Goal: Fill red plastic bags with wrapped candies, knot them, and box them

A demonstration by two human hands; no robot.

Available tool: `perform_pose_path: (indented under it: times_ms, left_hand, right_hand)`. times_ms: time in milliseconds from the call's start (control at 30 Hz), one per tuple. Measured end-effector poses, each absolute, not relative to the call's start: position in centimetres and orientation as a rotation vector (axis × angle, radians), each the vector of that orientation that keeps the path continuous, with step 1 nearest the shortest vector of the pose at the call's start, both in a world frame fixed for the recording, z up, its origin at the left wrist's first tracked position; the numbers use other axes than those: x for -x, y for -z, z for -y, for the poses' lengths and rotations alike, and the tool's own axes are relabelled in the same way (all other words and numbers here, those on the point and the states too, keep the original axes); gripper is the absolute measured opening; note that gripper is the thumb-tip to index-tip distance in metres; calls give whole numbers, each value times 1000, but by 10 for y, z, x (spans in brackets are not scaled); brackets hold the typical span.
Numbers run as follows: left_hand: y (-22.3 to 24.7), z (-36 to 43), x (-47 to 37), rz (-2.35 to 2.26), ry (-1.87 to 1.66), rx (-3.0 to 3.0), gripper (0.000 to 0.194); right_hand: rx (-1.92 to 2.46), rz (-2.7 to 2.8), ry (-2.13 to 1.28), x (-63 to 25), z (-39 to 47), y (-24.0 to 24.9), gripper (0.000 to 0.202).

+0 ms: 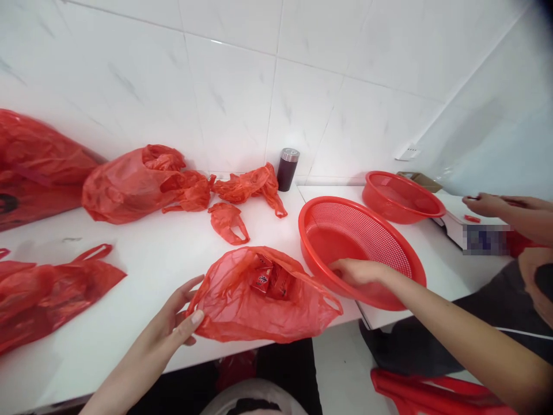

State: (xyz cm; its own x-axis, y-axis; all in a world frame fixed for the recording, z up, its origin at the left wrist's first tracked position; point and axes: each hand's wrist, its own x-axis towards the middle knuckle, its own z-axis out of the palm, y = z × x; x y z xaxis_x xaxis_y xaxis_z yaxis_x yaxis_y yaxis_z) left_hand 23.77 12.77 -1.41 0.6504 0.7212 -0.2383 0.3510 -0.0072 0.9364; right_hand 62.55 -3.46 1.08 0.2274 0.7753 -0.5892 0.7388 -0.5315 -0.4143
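Observation:
A red plastic bag (pixel 242 311) lies at the table's front edge with its mouth open toward me. My left hand (pixel 184 317) grips its left edge, the thumb over the film and the fingers behind. Several small red printed packets (pixel 262 279) show inside the bag. To the right stands a red perforated plastic basket (pixel 415 259). My right hand (pixel 356 271) reaches into it at the near side, fingers bent together and partly hidden by the rim. What those fingers hold, if anything, I cannot make out.
Red plastic bags, one bulging (pixel 121 184), lie along the tiled wall and at left. A dark tumbler (pixel 287 170) stands behind. At right are a second red basket (pixel 404 213), a white scale (pixel 453 222) and a co-worker's hand (pixel 490 206). A red stool (pixel 415 392) is below.

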Motion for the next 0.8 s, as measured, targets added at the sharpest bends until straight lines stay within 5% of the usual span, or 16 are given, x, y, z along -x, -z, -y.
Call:
perform_pose_path:
  times_ms: [167, 333, 600, 733, 800]
  left_hand:
    - [14, -131, -235, -816, -293, -1696, 45]
    - [11, -130, -243, -832, -430, -1598, 29]
    - [-11, -129, -248, -701, -711, -1148, 21]
    - [-27, -141, -226, -724, -820, -1086, 21]
    - [-32, -148, -216, -731, -876, -1099, 26]
  right_hand:
    - [2099, 1540, -1372, -616, 7, -22, 17]
    - [1901, 1439, -587, -567, -12, -61, 16]
    - [1840, 2277, -277, -484, -9, -64, 29]
    - [2010, 2529, -522, -501, 18, -62, 49]
    - [1998, 2583, -595, -512, 30, -73, 43]
